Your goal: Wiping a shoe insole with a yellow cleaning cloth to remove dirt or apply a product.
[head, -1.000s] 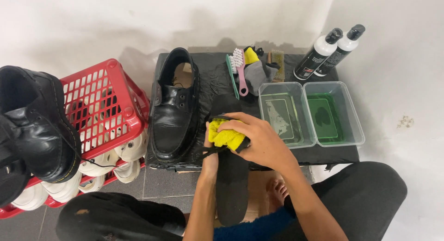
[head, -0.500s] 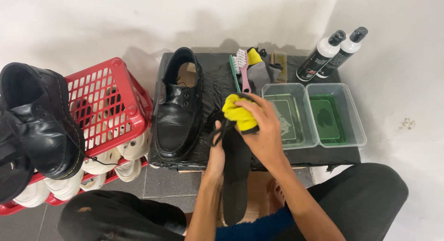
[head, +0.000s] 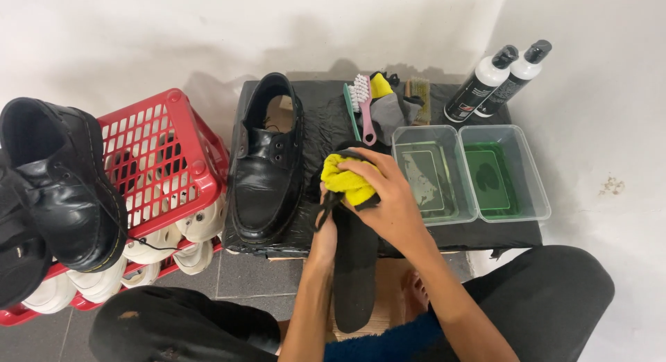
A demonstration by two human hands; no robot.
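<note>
At the front edge of the low black-covered tabletop (head: 326, 119), the right hand (head: 392, 199) presses a crumpled yellow cloth (head: 347, 181), its fingers closed over it, against the top end of a long black insole (head: 355, 265), which the left hand (head: 325, 230) grips from the side with fingers wrapped around its edge. Just left of the hands a black leather shoe (head: 267, 171) stands on the tabletop, while two clear plastic tubs (head: 472, 171) sit at the right, with a pink-handled brush (head: 362, 105) and two black-and-white bottles (head: 496, 77) toward the back edge.
</note>
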